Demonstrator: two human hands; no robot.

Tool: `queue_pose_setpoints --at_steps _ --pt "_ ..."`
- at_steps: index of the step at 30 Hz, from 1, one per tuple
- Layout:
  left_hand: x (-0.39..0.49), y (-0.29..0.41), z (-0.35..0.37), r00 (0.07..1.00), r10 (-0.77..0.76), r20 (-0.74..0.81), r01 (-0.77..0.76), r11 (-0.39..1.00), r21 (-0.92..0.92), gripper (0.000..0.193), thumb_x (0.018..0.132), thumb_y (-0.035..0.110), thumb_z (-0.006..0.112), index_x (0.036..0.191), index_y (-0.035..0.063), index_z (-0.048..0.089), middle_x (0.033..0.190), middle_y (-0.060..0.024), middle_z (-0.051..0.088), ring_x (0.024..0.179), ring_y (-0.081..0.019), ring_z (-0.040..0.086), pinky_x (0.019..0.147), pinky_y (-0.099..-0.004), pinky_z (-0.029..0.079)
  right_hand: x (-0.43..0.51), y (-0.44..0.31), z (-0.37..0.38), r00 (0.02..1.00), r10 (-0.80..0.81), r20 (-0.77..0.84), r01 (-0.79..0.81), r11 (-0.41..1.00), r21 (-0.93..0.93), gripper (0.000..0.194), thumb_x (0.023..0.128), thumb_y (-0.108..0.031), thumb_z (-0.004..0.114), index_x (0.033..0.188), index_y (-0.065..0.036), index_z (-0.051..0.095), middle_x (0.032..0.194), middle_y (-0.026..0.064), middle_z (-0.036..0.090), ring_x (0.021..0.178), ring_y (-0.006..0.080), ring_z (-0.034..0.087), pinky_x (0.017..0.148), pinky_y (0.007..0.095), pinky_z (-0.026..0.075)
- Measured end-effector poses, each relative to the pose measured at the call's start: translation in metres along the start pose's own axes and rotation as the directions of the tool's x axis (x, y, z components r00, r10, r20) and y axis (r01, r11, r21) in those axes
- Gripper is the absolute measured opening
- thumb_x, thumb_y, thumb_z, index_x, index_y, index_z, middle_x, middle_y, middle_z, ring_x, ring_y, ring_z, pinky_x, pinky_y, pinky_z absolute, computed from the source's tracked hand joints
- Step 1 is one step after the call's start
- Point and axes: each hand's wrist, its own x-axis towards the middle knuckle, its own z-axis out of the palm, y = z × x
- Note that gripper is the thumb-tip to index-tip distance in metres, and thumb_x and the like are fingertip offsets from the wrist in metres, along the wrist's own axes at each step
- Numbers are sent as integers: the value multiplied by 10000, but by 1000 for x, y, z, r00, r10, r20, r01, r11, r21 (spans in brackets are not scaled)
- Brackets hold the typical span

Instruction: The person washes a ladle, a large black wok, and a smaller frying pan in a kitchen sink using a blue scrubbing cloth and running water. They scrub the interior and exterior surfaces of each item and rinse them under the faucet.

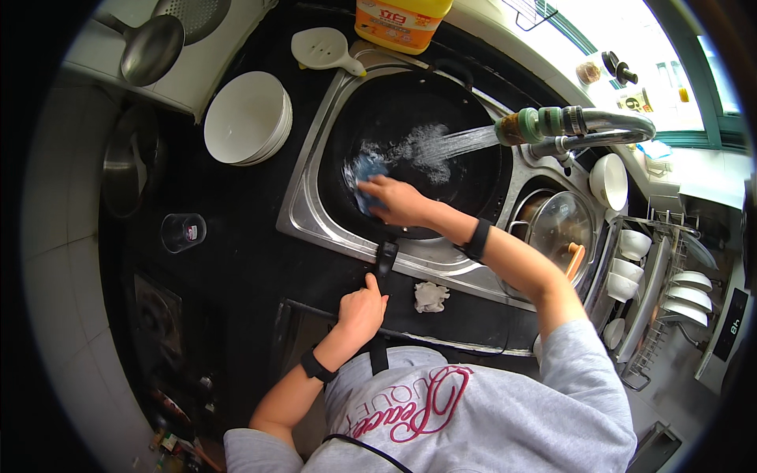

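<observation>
A black wok lies in the steel sink, its long black handle reaching over the front rim towards me. My left hand grips the end of that handle. Inside the wok, my right hand presses a blue cloth against the near left wall; the cloth is wet and blurred, and part of it is hidden under my fingers. Water pours from the faucet into the wok and splashes near the cloth.
Left of the sink stand stacked white bowls and a clear plastic cup. A crumpled white rag lies by the front rim. To the right are a glass-lidded pot and a dish rack. A yellow detergent jug stands behind.
</observation>
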Motion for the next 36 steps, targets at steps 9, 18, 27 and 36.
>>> queue_pose_setpoints --at_steps 9,18,27,36 --pt "1 1 -1 1000 7 1 -7 1000 5 375 840 249 584 989 -41 399 569 -154 578 530 -336 603 479 -408 481 55 94 -9 818 204 -538 -507 695 -509 547 783 -115 493 1319 -53 406 1426 260 215 1278 391 307 994 535 306" --pt "7 -23 17 997 -6 72 46 822 -567 325 838 126 572 1016 -56 369 713 -214 607 638 -315 641 585 -383 517 -62 76 -23 868 492 -69 -403 617 -676 258 719 -124 586 970 -97 640 986 157 539 972 323 535 773 397 492" --pt "20 -32 19 939 36 341 323 241 -915 149 813 50 581 914 -32 509 714 -121 621 630 -172 641 543 -256 503 -16 -1 24 957 217 -194 -176 962 209 441 693 -43 576 1133 -72 573 1030 199 588 942 363 576 807 401 464" --pt "3 -21 -16 789 492 369 582 -405 -705 90 925 164 466 891 81 475 551 43 377 407 -21 326 379 -172 299 -15 63 -47 731 673 -116 -488 633 601 315 699 -223 571 875 28 641 769 156 643 707 257 618 666 378 487"
